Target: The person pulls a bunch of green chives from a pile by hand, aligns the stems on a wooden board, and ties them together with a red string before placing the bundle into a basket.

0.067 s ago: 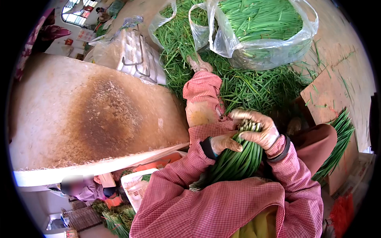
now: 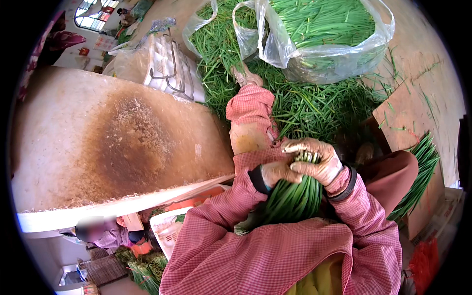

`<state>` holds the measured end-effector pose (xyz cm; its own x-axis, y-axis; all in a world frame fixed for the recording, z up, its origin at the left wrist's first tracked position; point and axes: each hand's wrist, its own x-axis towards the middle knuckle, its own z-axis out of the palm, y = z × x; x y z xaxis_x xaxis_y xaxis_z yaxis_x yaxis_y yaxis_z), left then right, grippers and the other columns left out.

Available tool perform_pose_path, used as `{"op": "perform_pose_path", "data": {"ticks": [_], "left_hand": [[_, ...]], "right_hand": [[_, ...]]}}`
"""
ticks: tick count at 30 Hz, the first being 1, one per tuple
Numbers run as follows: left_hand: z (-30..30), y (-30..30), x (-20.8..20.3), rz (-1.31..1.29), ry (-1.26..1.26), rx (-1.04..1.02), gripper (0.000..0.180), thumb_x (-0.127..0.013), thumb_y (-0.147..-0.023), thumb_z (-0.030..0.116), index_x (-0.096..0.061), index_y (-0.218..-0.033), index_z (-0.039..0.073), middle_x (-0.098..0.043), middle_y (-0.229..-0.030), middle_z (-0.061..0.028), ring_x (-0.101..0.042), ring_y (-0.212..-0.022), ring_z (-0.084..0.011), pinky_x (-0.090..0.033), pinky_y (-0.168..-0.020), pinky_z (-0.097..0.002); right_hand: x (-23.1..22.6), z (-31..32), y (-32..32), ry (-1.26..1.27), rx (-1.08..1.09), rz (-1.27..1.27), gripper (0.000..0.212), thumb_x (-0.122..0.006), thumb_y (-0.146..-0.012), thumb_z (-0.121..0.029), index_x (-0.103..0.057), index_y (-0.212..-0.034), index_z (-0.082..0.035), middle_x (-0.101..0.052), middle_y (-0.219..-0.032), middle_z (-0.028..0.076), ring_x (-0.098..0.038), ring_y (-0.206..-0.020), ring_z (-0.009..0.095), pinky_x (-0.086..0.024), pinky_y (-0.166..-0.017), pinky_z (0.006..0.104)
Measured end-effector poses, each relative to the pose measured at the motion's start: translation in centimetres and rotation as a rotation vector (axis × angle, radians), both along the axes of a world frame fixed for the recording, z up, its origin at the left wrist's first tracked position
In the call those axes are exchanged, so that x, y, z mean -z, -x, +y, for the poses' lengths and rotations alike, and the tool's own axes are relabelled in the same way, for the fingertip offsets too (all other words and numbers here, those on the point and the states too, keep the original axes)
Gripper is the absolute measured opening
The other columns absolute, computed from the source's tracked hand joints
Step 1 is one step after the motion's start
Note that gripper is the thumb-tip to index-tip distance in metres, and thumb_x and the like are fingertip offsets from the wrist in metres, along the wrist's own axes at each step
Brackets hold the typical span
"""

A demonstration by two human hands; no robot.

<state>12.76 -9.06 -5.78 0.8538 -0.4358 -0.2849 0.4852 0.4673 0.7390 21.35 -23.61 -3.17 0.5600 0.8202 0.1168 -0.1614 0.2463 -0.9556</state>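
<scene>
A thick bunch of green chives (image 2: 293, 201) rests over my lap, its pale cut ends facing away from me. My left hand (image 2: 278, 173), in a dirty pale glove, is wrapped round the left side of the bunch just below those ends. Gloved as well, my right hand (image 2: 322, 161) curls round the pale ends from the right, thumb and fingers closing about them. The thumbs of both hands nearly meet in front of the stalks. The lower part of the bunch is hidden by my sleeves and jacket.
Loose chives (image 2: 314, 110) cover the floor ahead, beside a clear plastic bag (image 2: 339, 69) full of them. A stained table (image 2: 64, 162) stands left, with a white crate (image 2: 164, 69) behind it. More chives (image 2: 418, 172) lie on a board (image 2: 405, 118) at right. Another person (image 2: 105, 236) sits lower left.
My right hand has shifted slightly left and closed more tightly over the pale ends, its thumb nearer the left hand. The left hand still grips the bunch.
</scene>
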Motion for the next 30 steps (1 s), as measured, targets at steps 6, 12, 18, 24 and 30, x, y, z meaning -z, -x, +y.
{"op": "perform_pose_path", "data": {"ticks": [6, 12, 18, 24, 30], "left_hand": [[2.2, -2.9, -2.5, -0.139, -0.183, 0.098, 0.041, -0.069, -0.066, 0.011, -0.054, -0.103, 0.001, -0.052, -0.106, -0.0031, -0.049, -0.098, -0.0146, -0.041, -0.083, -0.0285], [1.2, -5.0, -10.1, -0.28, -0.327, 0.038, 0.025, -0.068, -0.067, 0.008, -0.06, -0.09, 0.0, -0.062, -0.086, -0.0087, -0.058, -0.08, -0.0195, -0.045, -0.077, -0.0297], [7.7, -5.2, -14.1, -0.376, -0.123, -0.853, 0.032, -0.058, -0.071, 0.003, -0.049, -0.102, 0.002, -0.059, -0.092, -0.0129, -0.058, -0.087, -0.0254, -0.049, -0.077, -0.0372], [19.6, 1.0, -13.4, -0.318, -0.193, -1.138, 0.029, -0.051, -0.075, 0.012, -0.052, -0.096, -0.008, -0.06, -0.089, -0.0213, -0.06, -0.078, -0.0291, -0.05, -0.074, -0.0372], [16.7, 1.5, -11.7, -0.36, -0.119, -1.28, 0.03, -0.051, -0.073, 0.003, -0.049, -0.102, 0.004, -0.057, -0.091, -0.0116, -0.056, -0.085, -0.0263, -0.048, -0.078, -0.0399]], "right_hand": [[-2.4, 1.7, -2.5, 0.191, 0.178, -0.888, 0.064, -0.053, -0.076, -0.048, -0.041, -0.124, -0.007, -0.046, -0.121, 0.017, -0.043, -0.11, 0.036, -0.033, -0.094, 0.0414], [-4.7, 2.5, -5.6, 0.092, -0.076, -0.324, 0.08, -0.06, -0.076, -0.041, -0.018, -0.135, -0.008, -0.034, -0.131, 0.013, -0.034, -0.119, 0.024, -0.03, -0.098, 0.0359], [11.8, 1.2, -0.6, 0.163, -0.309, -0.137, 0.054, -0.057, -0.081, -0.021, -0.034, -0.127, -0.006, -0.046, -0.123, 0.012, -0.043, -0.112, 0.02, -0.033, -0.095, 0.0312], [16.2, -3.3, -1.6, 0.793, 0.053, 0.135, 0.015, -0.054, -0.083, -0.007, -0.059, -0.097, -0.005, -0.056, -0.084, 0.002, -0.051, -0.076, 0.012, -0.043, -0.071, 0.0266], [10.5, -6.2, -4.5, 0.338, 0.468, 0.206, 0.009, -0.055, -0.083, -0.006, -0.061, -0.085, 0.0, -0.056, -0.071, -0.002, -0.046, -0.064, 0.006, -0.04, -0.061, 0.018]]}}
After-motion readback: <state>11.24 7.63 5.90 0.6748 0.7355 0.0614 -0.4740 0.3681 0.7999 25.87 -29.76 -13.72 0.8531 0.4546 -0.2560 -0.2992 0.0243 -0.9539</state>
